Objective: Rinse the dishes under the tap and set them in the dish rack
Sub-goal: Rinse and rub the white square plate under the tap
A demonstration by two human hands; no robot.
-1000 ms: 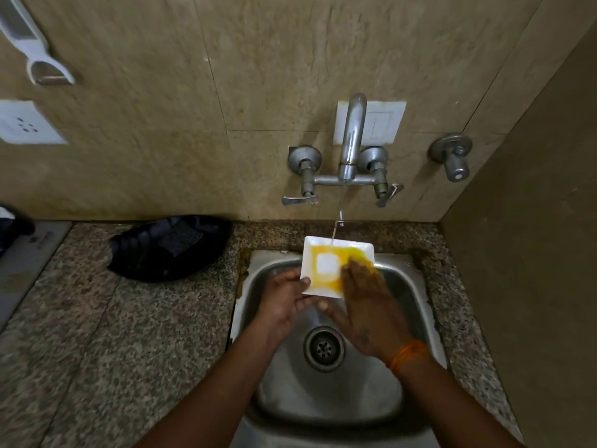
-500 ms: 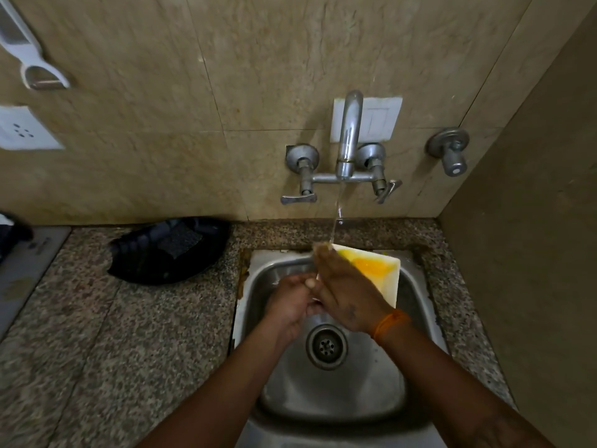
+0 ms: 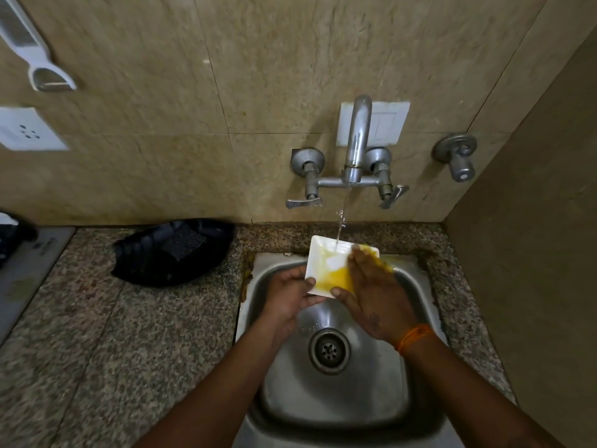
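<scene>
Beige stone tiles cover the wall [image 3: 145, 76] ahead of me, and below them runs a speckled granite surface [image 3: 97, 334] with a shiny steel sink [image 3: 339, 396] set into it. I hold a small square white plate [image 3: 323, 257] over the back of the sink, right under the metal tap [image 3: 357, 137], and a thin stream of water [image 3: 340, 227] lands on it. Yellow food smears cover much of the plate. My left hand [image 3: 287, 295] grips the plate's near left corner, with the thumb on top and the other fingers curled under it, where I cannot see them. My right hand [image 3: 374, 295] lies flat on the plate with straight fingers [image 3: 365, 263] pressing on the yellow mess, and it hides the plate's right side. An orange thread [image 3: 412, 337] goes round my right wrist. Down in the sink I see the round drain [image 3: 329, 350] with little holes. On the surface to the left sits a black ribbed tray [image 3: 155, 260] with a dark scrub pad [image 3: 184, 242] in it. A white socket plate [image 3: 30, 130] and a white tool [image 3: 32, 50] hang on the wall at the left, both cut off by the edge. A dark thing at the far left [image 3: 13, 231] is too cut off to name, and the small writing on the grey slab [image 3: 42, 248] beside it is too blurry to read.
</scene>
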